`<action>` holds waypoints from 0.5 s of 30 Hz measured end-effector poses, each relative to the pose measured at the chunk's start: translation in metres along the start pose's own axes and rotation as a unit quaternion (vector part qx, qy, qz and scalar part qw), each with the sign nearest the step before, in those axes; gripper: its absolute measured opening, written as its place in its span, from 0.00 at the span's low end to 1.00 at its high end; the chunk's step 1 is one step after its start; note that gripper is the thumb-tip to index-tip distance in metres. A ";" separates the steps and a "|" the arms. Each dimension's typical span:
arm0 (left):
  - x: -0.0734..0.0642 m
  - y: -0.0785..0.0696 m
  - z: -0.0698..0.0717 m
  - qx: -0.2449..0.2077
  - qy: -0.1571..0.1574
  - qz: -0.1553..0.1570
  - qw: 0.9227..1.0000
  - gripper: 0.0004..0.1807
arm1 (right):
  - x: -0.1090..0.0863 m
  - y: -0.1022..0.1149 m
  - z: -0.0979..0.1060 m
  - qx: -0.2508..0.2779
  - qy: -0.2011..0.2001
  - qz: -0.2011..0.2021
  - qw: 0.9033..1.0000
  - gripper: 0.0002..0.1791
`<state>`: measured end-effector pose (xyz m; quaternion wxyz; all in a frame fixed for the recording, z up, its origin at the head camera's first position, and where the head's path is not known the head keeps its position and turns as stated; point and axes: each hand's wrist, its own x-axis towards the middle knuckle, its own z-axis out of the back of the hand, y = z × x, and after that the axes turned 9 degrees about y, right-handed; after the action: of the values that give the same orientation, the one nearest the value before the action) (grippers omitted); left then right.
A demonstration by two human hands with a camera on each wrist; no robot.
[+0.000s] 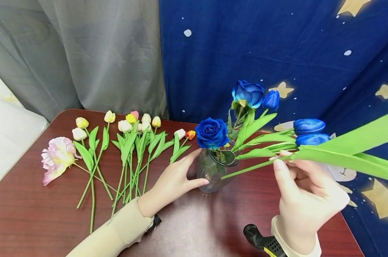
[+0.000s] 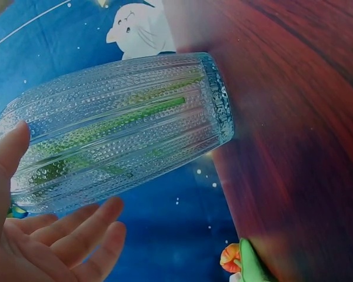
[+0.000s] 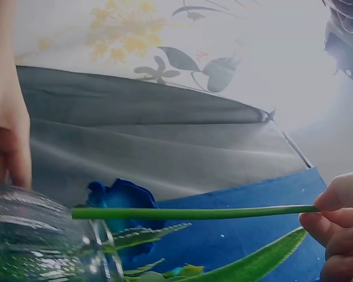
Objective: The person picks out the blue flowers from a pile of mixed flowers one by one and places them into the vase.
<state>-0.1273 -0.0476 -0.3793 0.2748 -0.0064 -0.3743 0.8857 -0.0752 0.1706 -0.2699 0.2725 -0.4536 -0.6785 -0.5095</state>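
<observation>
A clear textured glass vase point(image 1: 214, 171) stands upright on the table, with green stems visible inside it in the left wrist view. From it rise blue roses point(image 1: 212, 132) and several blue tulips point(image 1: 271, 100), two of them leaning right. My left hand point(image 1: 178, 175) is around the vase's left side, thumb in front, its fingers loosely extended beside the glass point(image 2: 129, 129). With thumb and fingertips, my right hand point(image 1: 309, 192) pinches a green flower stem point(image 3: 194, 213) with long leaves. Its bare end points left, overlapping the vase in view; its bloom lies outside the frame.
Several white, yellow and pink tulips point(image 1: 124, 126) lie across the left of the reddish-brown table point(image 1: 30, 214), beside a large pale pink flower point(image 1: 59, 157). An orange tulip point(image 1: 190, 135) lies just left of the vase. Grey and blue starry curtains point(image 1: 213, 53) hang behind.
</observation>
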 end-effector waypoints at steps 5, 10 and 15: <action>0.000 0.000 0.000 -0.001 -0.010 -0.013 1.000 0.45 | 0.007 0.000 -0.001 -0.025 -0.029 0.022 0.999 0.11; -0.001 0.000 -0.001 -0.004 -0.016 -0.020 1.000 0.44 | 0.012 0.000 0.001 -0.046 -0.048 0.034 0.997 0.12; -0.001 0.001 -0.001 -0.005 -0.020 -0.023 1.000 0.44 | 0.017 -0.002 0.002 -0.058 -0.062 0.044 0.995 0.13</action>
<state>-0.1267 -0.0476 -0.3810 0.2874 0.0184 -0.3837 0.8774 -0.0839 0.1777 -0.2571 0.2254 -0.5292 -0.6425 -0.5064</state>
